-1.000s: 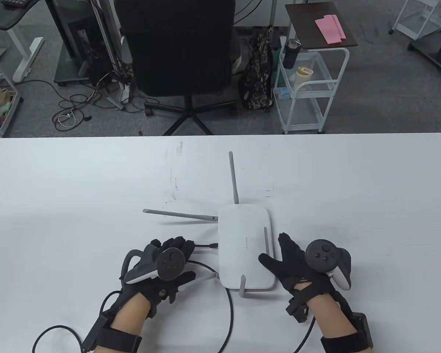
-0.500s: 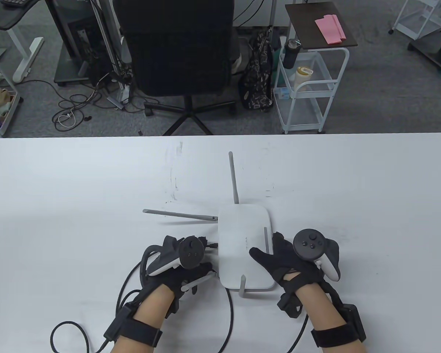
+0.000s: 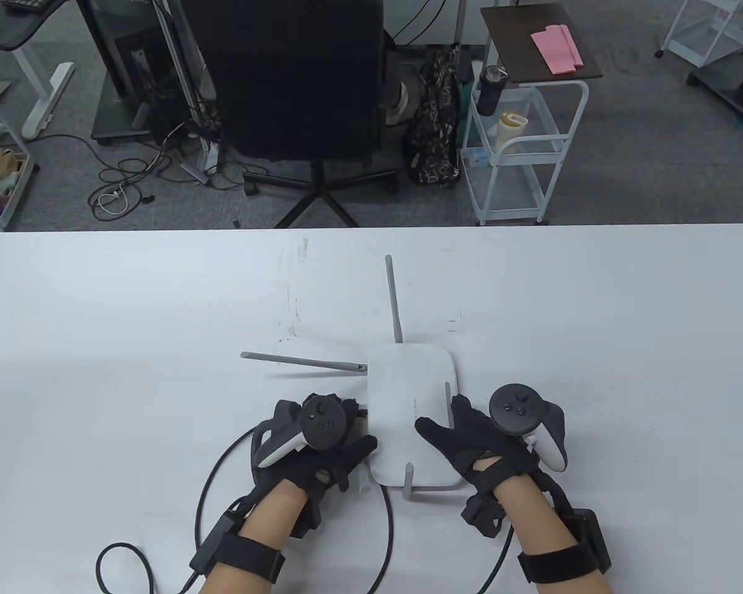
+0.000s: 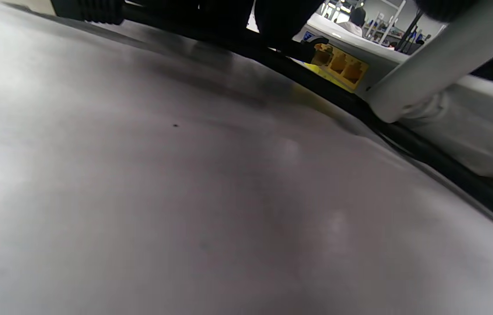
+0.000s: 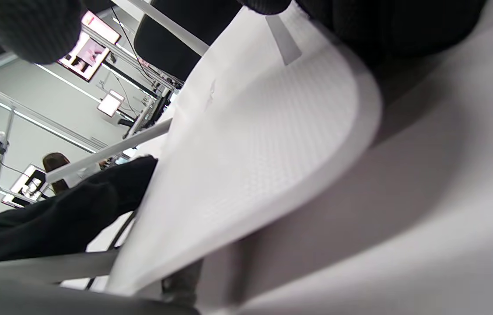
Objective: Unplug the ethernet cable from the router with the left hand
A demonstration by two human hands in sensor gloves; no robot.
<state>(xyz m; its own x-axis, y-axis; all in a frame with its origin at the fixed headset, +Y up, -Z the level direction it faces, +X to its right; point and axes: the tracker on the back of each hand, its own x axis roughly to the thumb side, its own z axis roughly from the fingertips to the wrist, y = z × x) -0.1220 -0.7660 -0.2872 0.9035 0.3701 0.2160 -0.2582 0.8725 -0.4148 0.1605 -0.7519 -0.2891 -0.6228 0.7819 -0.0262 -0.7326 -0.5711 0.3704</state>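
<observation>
The white router [image 3: 412, 383] lies flat on the table with its grey antennas spread out. The black ethernet cable [image 3: 389, 532] loops from the front edge up to the router's left side. My left hand [image 3: 354, 413] is at that side, its fingers closed over the cable's plug, which they hide in the table view. In the left wrist view the fingers [image 4: 281, 17] meet the black plug [image 4: 312, 46] beside the yellow ports [image 4: 340, 65]. My right hand [image 3: 438, 411] rests open on the router's right part, thumb on its top.
One antenna [image 3: 303, 361] points left just beyond my left hand, and another [image 3: 394, 300] points toward the far edge. A short antenna [image 3: 408, 479] stands at the router's near edge. Glove cables [image 3: 210, 482] trail off the front edge. A chair and a cart stand beyond the table.
My left hand moved right and reached the plug at the router's left side, covering it. My right hand slid left onto the router. The router stayed put.
</observation>
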